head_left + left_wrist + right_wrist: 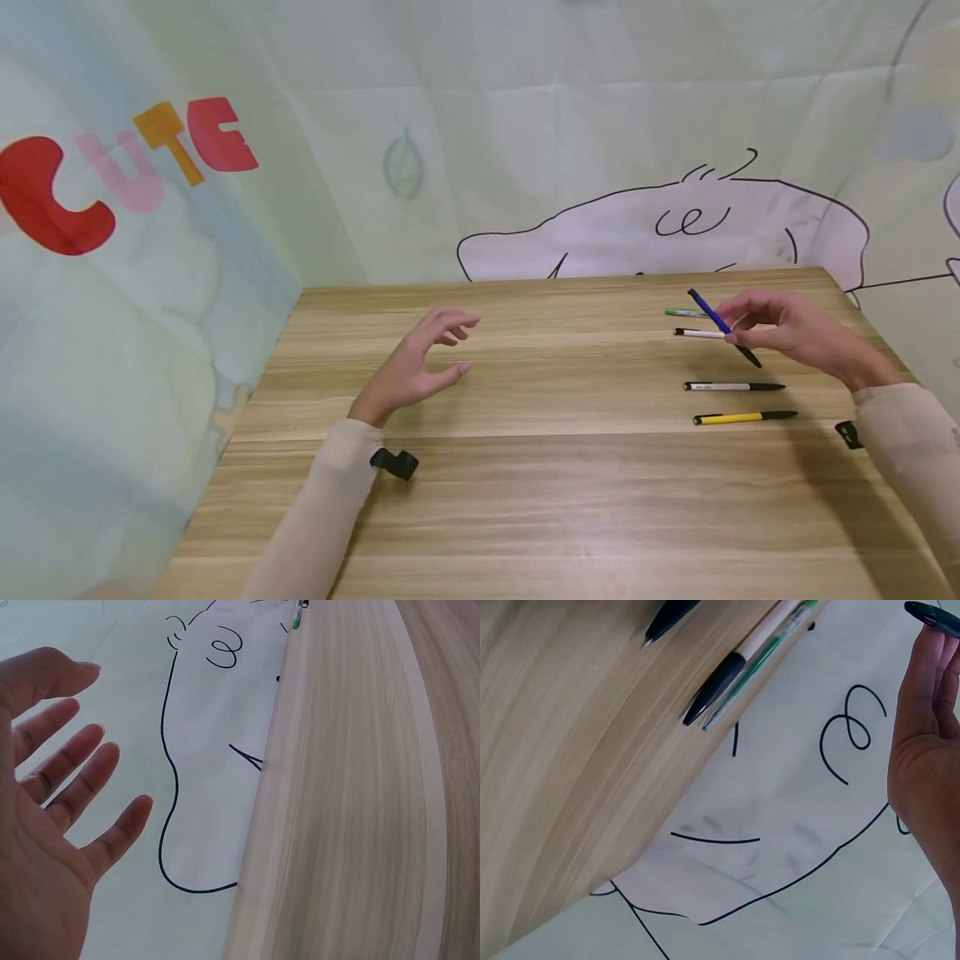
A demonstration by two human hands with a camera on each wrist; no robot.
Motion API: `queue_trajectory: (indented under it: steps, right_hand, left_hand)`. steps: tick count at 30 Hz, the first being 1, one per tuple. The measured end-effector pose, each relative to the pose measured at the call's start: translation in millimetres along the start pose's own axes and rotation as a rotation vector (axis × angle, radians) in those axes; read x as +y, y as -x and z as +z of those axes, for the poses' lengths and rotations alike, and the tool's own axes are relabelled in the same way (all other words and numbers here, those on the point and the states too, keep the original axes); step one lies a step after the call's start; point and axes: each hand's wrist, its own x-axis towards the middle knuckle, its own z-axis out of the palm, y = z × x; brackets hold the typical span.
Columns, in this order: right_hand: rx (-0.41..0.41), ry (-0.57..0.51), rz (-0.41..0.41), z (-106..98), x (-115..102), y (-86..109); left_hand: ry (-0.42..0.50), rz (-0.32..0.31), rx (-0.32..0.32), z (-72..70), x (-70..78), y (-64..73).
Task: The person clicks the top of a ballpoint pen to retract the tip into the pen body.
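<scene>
Between thumb and fingers my right hand pinches a blue pen with a black grip, held slanted above the table at the right. Past that hand lie a green pen and a white pen, side by side and partly covered in the head view. Nearer are a grey-white pen and a yellow pen, both with black grips pointing right. My left hand hovers over the left part of the table, fingers apart and loosely bent, holding nothing.
The wood-grain table reaches back to a pale printed cloth with a line-drawn animal. Another cloth with coloured letters hangs at the left. A black wrist strap shows at the left sleeve.
</scene>
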Motion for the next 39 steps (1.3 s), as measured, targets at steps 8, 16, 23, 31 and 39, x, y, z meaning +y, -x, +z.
queue_trajectory:
  steps: [8, 16, 23, 31, 39]
  right_hand:
    - [-0.107, 0.113, -0.066, -8, 15, -5.3]
    - [-0.146, 0.108, -0.019, -13, 27, -6.6]
    - [-0.200, 0.117, -0.044, -13, 37, -9.8]
    - [-0.257, 0.120, -0.118, -12, 52, -12.4]
    - [-0.320, 0.156, -0.045, -12, 59, -16.7]
  left_hand:
    - [0.012, -0.018, -0.009, -0.5, 0.3, 1.4]
    - [-0.003, -0.033, -0.011, -2.3, -1.4, 3.4]
    - [-0.004, -0.051, -0.017, -4.1, -0.2, 5.2]
    - [0.002, -0.040, -0.014, -2.6, -1.7, 5.5]
    - [-0.007, -0.048, -0.019, -3.4, -1.7, 6.0]
